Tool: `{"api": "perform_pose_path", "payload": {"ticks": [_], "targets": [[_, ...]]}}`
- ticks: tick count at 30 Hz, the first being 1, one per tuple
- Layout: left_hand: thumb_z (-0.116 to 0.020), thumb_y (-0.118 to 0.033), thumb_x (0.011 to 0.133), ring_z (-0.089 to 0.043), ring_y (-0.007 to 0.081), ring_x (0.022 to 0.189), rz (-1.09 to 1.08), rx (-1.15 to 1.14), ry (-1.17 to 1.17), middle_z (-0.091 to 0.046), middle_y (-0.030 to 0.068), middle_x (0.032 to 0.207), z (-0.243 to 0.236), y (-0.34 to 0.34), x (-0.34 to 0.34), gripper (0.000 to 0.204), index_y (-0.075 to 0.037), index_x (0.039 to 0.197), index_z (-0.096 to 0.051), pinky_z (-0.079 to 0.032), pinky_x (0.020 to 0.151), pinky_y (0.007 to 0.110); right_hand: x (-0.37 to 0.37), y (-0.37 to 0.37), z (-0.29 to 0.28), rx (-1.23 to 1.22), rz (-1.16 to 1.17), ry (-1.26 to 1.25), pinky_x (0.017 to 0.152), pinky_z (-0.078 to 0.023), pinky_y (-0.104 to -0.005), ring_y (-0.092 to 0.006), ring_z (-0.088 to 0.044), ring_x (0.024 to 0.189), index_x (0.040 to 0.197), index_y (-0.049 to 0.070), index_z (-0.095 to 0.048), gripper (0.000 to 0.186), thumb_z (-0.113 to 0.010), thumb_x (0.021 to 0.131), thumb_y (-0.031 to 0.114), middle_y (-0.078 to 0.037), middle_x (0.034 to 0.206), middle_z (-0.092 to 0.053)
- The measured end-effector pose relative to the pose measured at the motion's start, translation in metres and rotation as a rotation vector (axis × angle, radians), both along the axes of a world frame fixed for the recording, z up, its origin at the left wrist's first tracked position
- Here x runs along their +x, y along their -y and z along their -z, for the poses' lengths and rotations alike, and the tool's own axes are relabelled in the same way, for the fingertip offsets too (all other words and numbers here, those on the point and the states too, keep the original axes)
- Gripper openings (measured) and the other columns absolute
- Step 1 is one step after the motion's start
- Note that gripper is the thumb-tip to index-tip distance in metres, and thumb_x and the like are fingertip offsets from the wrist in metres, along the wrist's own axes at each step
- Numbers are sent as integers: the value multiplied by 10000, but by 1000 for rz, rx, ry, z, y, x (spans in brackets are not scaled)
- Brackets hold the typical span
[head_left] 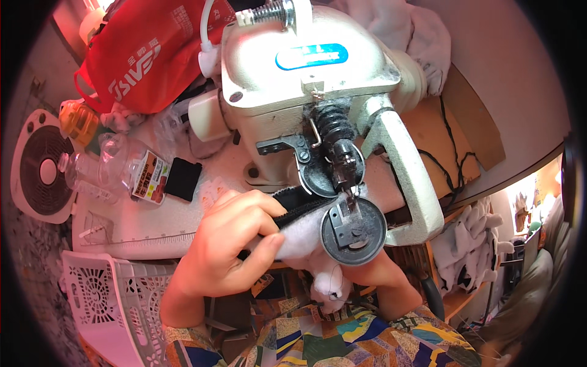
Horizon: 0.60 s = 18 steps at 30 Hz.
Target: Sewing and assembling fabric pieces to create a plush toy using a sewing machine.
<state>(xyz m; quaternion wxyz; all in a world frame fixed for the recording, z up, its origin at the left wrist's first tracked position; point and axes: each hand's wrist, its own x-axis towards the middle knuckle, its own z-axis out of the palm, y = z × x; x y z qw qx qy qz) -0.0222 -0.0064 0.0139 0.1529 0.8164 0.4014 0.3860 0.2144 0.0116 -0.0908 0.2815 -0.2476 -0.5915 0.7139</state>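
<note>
A piece of white plush fabric (299, 240) with a black strip (299, 211) along its upper side runs up to the round metal disc (353, 235) of a cream sewing machine (269, 104). My left hand (235, 241) grips the fabric's left end between thumb and fingers. On the disc's other side, my right hand (376, 272) is low against it; the disc hides its fingers, so what they hold cannot be seen. Below the disc hangs a rounded white plush part (330, 287) with a dark thread on it.
On the left of the table lie a clear plastic bottle (116, 162), a small black pad (183, 179) and a red bag (153, 55). A fan (46, 165) stands at far left, a white plastic basket (131, 312) below the table edge. White plush pieces (468, 244) are piled at right.
</note>
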Motion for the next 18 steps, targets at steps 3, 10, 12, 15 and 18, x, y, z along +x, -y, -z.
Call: {"api": "perform_pose_path", "payload": {"ticks": [3,10,12,15,18], "targets": [[-687,5,728,-558,261,681,-121,201,-95,-602,128,862,10,2,3,205,-15,812,-500,-386,606,356,0,3,11,146,148,120,864,-510,-323,-178,-636,967,1191,12,-593,364,-669,842,81,-93,1104,-662],[-683,-3,725,-546,224,608,-156,582,-280,-590,151,839,18,1,9,259,-10,820,-442,-371,532,338,2,3,6,220,200,241,834,-514,-307,-171,-657,922,1123,5,-615,385,-732,765,82,-102,1040,-682],[-674,-6,726,-543,218,599,-155,644,-298,-589,156,838,16,-1,14,255,-10,815,-435,-367,523,334,3,4,2,142,206,210,856,-508,-307,-158,-642,967,1166,6,-586,415,-731,785,83,-98,1106,-661],[-667,-12,726,-552,218,603,-144,666,-298,-596,161,847,15,-5,22,248,-9,818,-437,-373,529,333,4,6,-4,-66,261,58,903,-492,-317,-148,-604,1052,1251,9,-519,485,-725,817,79,-96,1205,-613],[-672,58,754,-533,230,596,-139,568,-253,-603,167,867,14,-4,31,285,10,928,-451,-381,562,352,3,-1,-18,-278,275,-118,955,-467,-332,-157,-563,1125,1318,9,-457,554,-720,833,63,-101,1262,-569]]}}
